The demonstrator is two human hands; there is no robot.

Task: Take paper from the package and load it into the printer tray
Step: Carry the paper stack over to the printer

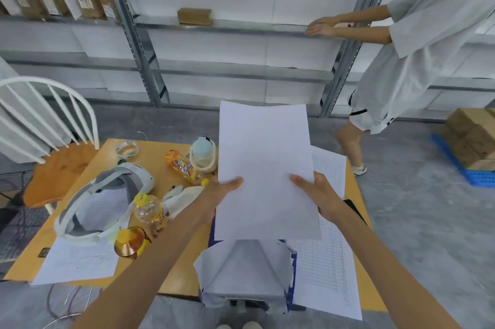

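Note:
A stack of white paper [263, 162] is held up above the table, tilted away from me. My left hand [221, 192] grips its lower left edge with the thumb on top. My right hand [317, 194] grips its lower right edge the same way. Below the stack, at the table's near edge, lies the torn-open paper package [245, 272], white wrap with blue print, its flap pulled open. No printer or tray is in view.
The orange table [171, 269] carries printed sheets [325, 269], a white headset [107, 194], yellow-capped bottles [147, 210], a jar [202, 154] and tape rolls [127, 149]. A white chair [53, 125] stands at left. Another person [417, 49] stands at the metal shelving [219, 25] at right.

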